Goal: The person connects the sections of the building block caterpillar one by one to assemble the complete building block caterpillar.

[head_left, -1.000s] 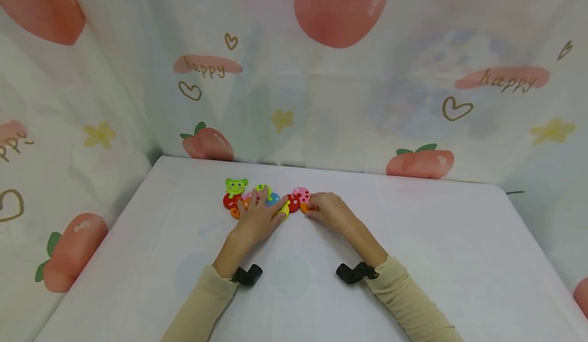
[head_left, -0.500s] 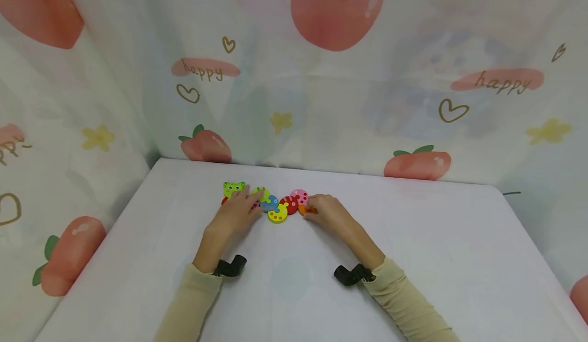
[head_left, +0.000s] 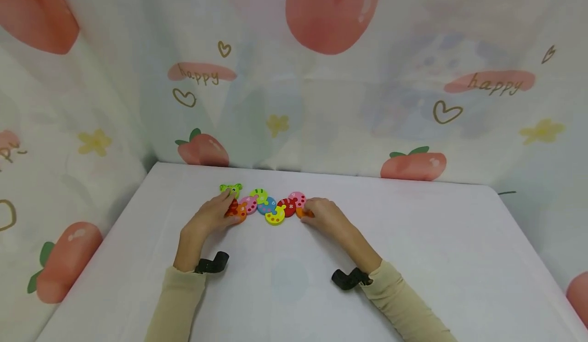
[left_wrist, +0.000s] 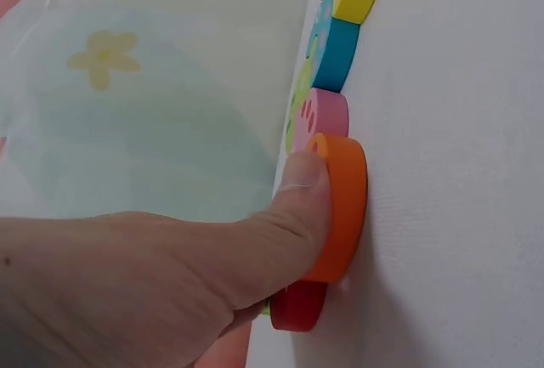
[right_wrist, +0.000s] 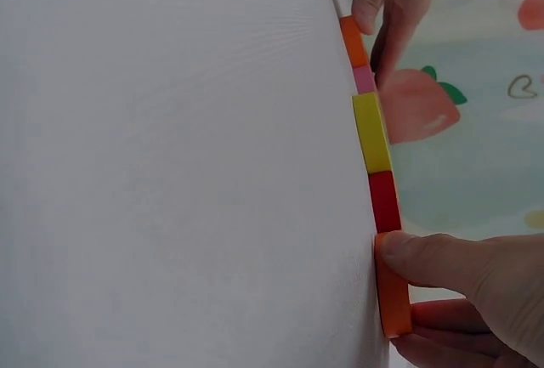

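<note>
A caterpillar number puzzle (head_left: 266,206) made of round, coloured, linked pieces lies across the far part of the table. My left hand (head_left: 209,218) is at its left end, fingers over the green animal-face piece (head_left: 236,189) and thumb against an orange piece (left_wrist: 347,206). That hand partly covers the face and a red piece (left_wrist: 299,307) beside it. At the other end, my right hand (head_left: 328,214) pinches an orange end piece (right_wrist: 393,296) between thumb and fingers. Pink, green, blue, yellow (head_left: 275,216) and red (head_left: 287,207) pieces run between the two hands.
A white cloth-covered table (head_left: 294,291) spreads toward me. Behind it hangs a printed curtain (head_left: 321,107) with peaches, hearts and "happy" lettering, and another stretch of it closes off the left side. Black wrist mounts (head_left: 349,279) sit at both cuffs.
My left hand has moved left along the puzzle, from its middle pieces to the face end, uncovering the middle. The right hand stays at the right end piece.
</note>
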Tool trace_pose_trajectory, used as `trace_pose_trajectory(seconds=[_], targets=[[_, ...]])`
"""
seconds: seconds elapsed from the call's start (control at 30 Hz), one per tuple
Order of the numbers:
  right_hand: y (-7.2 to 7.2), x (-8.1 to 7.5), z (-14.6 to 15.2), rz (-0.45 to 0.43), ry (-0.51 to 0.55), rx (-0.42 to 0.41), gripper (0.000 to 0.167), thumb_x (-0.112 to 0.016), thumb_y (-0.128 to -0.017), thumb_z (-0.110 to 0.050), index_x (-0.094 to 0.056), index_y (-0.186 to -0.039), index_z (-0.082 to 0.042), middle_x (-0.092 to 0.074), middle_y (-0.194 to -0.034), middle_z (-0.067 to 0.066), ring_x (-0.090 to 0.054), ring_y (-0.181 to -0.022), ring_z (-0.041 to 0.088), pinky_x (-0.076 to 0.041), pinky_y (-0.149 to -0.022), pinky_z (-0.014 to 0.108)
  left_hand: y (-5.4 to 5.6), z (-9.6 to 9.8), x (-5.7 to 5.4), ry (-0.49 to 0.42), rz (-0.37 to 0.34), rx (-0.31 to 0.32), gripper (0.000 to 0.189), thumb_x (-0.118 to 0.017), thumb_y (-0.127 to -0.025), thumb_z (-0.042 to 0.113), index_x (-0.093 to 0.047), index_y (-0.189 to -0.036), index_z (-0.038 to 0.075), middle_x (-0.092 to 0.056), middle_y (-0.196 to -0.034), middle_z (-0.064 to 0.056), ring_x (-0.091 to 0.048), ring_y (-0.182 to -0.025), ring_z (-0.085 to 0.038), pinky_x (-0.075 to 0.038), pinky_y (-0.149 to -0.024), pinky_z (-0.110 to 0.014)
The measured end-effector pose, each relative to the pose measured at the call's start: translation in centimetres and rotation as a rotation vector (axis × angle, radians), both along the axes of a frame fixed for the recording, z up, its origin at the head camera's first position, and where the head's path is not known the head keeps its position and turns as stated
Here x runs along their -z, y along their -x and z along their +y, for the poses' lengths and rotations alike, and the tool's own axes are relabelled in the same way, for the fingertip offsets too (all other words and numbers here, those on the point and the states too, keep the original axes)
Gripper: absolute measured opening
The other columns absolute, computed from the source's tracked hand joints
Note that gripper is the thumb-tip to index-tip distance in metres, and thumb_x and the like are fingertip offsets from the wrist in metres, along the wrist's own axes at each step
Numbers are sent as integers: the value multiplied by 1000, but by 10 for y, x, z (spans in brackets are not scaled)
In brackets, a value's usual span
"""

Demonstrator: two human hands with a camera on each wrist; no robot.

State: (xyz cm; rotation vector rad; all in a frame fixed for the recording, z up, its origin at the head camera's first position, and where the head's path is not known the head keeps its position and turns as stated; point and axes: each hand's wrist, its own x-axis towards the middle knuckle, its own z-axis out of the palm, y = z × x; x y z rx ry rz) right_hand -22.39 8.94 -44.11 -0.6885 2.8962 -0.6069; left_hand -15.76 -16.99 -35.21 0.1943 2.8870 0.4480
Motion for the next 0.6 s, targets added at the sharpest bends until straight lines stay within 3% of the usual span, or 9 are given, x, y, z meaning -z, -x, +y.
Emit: trace_pose_trajectory(seconds=[0.07, 0.13, 0.27, 0.43, 0.6], targets=[[-3, 1, 0, 3, -5, 12, 23, -76, -83, -20, -73, -101, -6, -73, -103, 8, -66, -96, 22, -55, -93, 36, 27, -25, 44, -42, -32, 41, 68, -60, -96, 28, -32, -149, -3, -25, -157, -24, -28, -144, -43, -28, -116, -57], [-6, 1, 0, 5, -5, 27, 23, -77, -83, -20, -73, -101, -6, -73, -103, 8, -66, -98, 23, -55, -93, 37, 42, -40, 71, -89, -43, 75, 73, -63, -93, 35, -31, -150, 1, -23, -159, -21, -25, -145, -42, -26, -117, -56], [-12, 2, 2, 5, 6, 45, 23, -77, -82, -19, -73, -100, -5, -73, -104, 9, -66, -99, 25, -55, -93, 38, 45, -37, 82, -89, -40, 41, 75, -66, -91, 34, -33, -150, 4, -24, -160, -18, -26, -146, -40, -28, -116, -57], [-12, 3, 2, 30, 19, 45, 22, -78, -82, -18, -73, -99, -5, -73, -106, 10, -66, -103, 26, -55, -94, 37, 40, -33, 79, -55, -5, 26, 73, -66, -91, 32, -33, -150, 3, -26, -159, -19, -28, -145, -40, -29, -115, -58], [-11, 0, 5, 22, 13, 55, 23, -77, -83, -17, -72, -102, -5, -71, -110, 11, -65, -106, 27, -55, -94, 38, 42, -30, 79, -92, -4, 30, 74, -66, -91, 33, -33, -150, 3, -25, -159, -19, -26, -146, -40, -28, -115, -59]])
